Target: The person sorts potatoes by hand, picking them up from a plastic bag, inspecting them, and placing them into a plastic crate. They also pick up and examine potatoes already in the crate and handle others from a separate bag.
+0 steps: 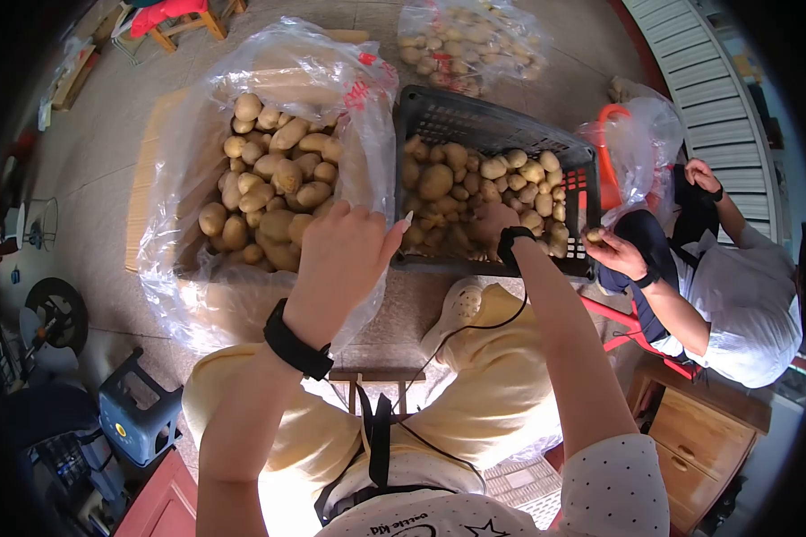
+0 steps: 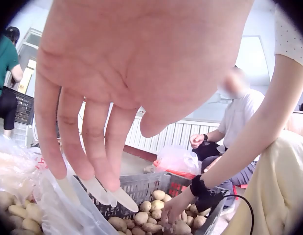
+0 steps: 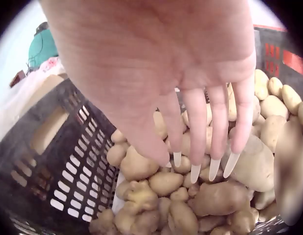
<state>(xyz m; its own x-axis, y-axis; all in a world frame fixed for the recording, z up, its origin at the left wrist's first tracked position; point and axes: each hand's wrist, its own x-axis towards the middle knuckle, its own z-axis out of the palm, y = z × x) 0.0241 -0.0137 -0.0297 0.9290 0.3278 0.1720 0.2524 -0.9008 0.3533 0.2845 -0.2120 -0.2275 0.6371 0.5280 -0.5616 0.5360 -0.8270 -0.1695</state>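
Observation:
My left hand point(image 1: 342, 264) hovers by the near right edge of the plastic-lined box point(image 1: 175, 192) of potatoes point(image 1: 287, 175). Its long-nailed fingers point(image 2: 95, 132) hang nearly straight, with nothing in the palm. Inside the black plastic crate point(image 1: 497, 116), my right hand point(image 1: 494, 222) reaches down over a heap of potatoes point(image 3: 222, 198). In the right wrist view its fingers point(image 3: 217, 117) are extended, nails right at the potatoes, holding none. One knobbly potato point(image 3: 141, 196) lies below the thumb. The clear liner point(image 1: 166, 268) hangs over the box's sides.
At the right a seated person point(image 1: 734, 295) holds a small potato point(image 1: 594, 235) beside the crate. A bag of potatoes point(image 1: 475, 45) lies beyond the crate. An orange-handled bag point(image 1: 631, 152) stands at its right, a blue stool point(image 1: 139, 407) at the lower left. Someone in green point(image 2: 5, 66) is farther back.

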